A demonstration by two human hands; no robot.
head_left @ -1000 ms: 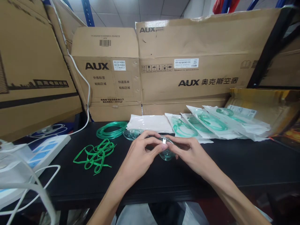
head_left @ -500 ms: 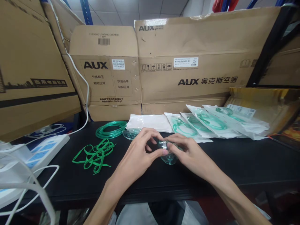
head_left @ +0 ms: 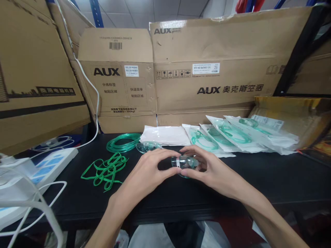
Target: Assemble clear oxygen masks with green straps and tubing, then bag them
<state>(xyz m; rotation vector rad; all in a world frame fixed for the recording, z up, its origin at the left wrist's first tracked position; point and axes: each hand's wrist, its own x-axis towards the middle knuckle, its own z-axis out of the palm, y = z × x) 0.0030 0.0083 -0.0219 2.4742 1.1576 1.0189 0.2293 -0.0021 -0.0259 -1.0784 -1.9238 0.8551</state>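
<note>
A small clear greenish plastic piece (head_left: 186, 162) with a pale band near its left end is held between both hands above the black table. My left hand (head_left: 152, 167) pinches its left end between thumb and fingers. Around its right part curl the thumb and fingers of my right hand (head_left: 209, 165). Beneath it shows the rim of a clear green part, mostly hidden by the hands. Just behind my left hand lies a clear plastic piece (head_left: 147, 147).
Coiled green tubing (head_left: 122, 142) and a tangled green strap (head_left: 107, 172) lie at the left. A white packet (head_left: 165, 135) and several bagged green tubing sets (head_left: 232, 132) line the back. A white power strip (head_left: 54, 165) with cables is far left; cardboard (head_left: 207, 44) stands behind.
The clear piece has turned, so its banded end now points left and more of its side shows. Both hands have shifted their hold, with the left fingers straighter.
</note>
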